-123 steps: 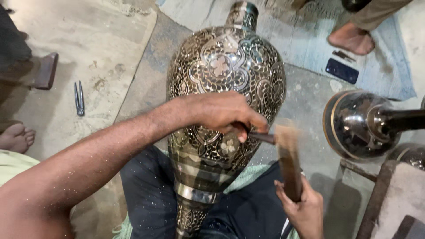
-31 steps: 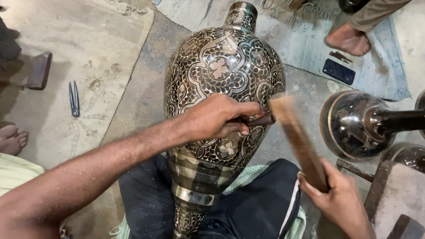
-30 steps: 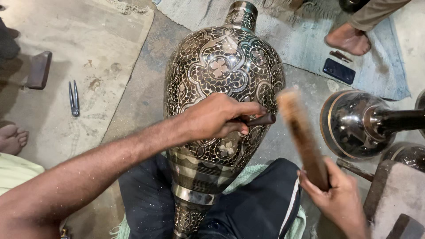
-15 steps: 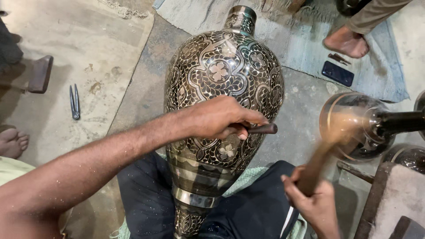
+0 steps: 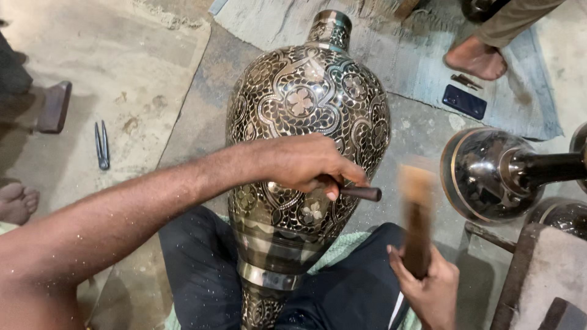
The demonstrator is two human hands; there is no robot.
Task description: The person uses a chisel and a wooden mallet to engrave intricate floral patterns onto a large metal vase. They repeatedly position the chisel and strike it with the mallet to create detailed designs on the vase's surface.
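Left hand [image 5: 306,166] stays clenched around a dark metal chisel [image 5: 361,193] pressed to the engraved brass vase [image 5: 306,110] lying across the lap; right hand [image 5: 431,290], fist tight on a wooden mallet [image 5: 417,220], has swung it upright, nearer the chisel than half a second ago.

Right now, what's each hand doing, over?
Left hand grips chisel against engraved vase. Right hand holds wooden mallet raised. Nothing between them.
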